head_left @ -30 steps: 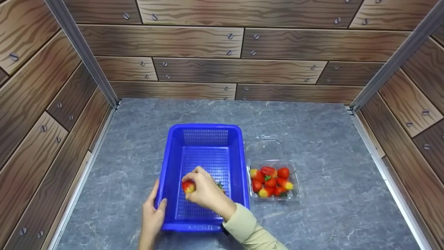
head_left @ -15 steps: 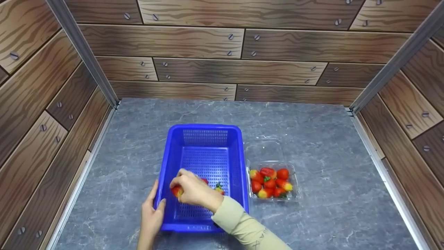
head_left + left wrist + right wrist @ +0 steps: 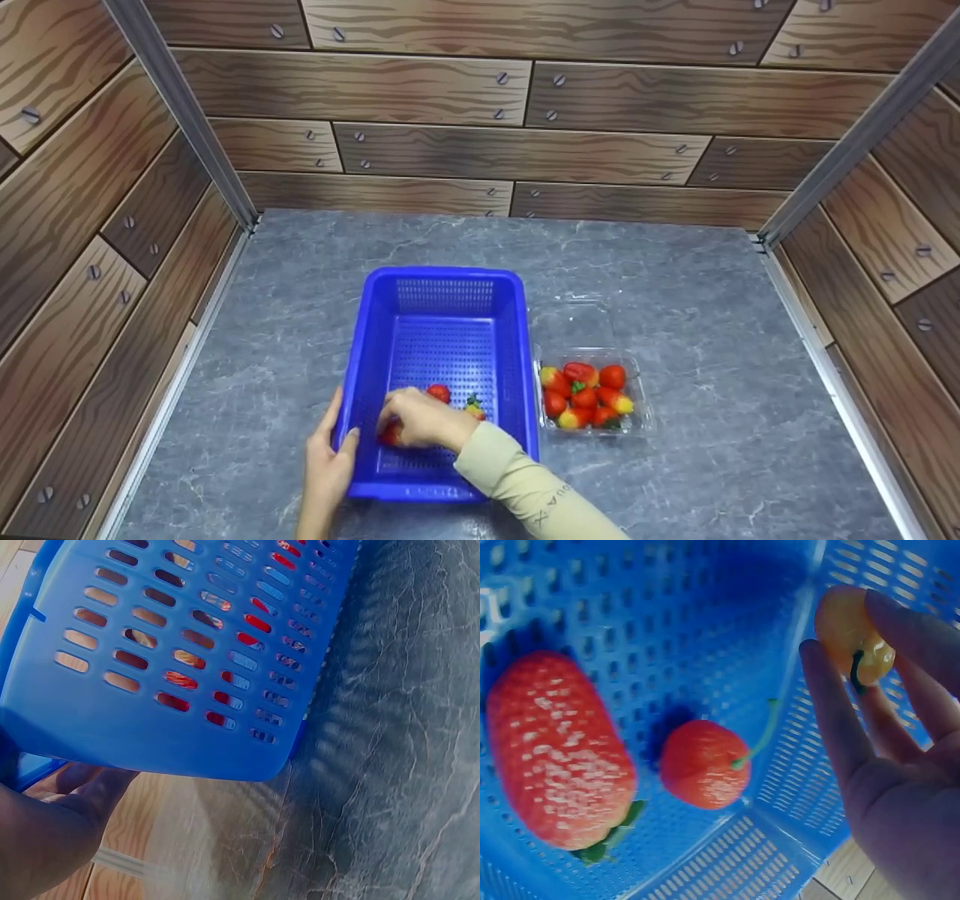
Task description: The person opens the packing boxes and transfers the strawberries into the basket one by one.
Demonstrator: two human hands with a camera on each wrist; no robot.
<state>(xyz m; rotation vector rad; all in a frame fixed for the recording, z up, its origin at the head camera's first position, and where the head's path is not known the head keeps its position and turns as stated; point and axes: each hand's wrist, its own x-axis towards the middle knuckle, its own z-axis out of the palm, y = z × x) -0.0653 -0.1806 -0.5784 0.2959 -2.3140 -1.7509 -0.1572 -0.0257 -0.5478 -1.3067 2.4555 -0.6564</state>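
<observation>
In the head view, my left hand (image 3: 328, 461) grips the left rim of a blue plastic basket (image 3: 439, 491), thumb over the edge and fingers along the outer wall. My right hand (image 3: 424, 420) is low inside the basket, near its left wall. Seen from the right wrist, its fingertips pinch a yellowish cherry (image 3: 847, 634) with a short dark stem. A red cherry (image 3: 705, 763) with a green stem and a large red strawberry (image 3: 561, 750) lie on the basket floor beside that hand. A yellow fruit with green leaves (image 3: 474, 407) shows partly behind the right forearm.
Right of the basket stands an open clear plastic box (image 3: 641, 416) holding several red and yellow strawberries (image 3: 585, 396). Its clear lid (image 3: 574, 319) lies folded back. Wood-patterned walls (image 3: 427, 90) enclose the grey marbled tabletop (image 3: 697, 337) on three sides.
My right hand has moved left, then down toward the basket's near end with the cherry. A red fruit it covered before now shows behind the hand. The left hand stays on the rim.
</observation>
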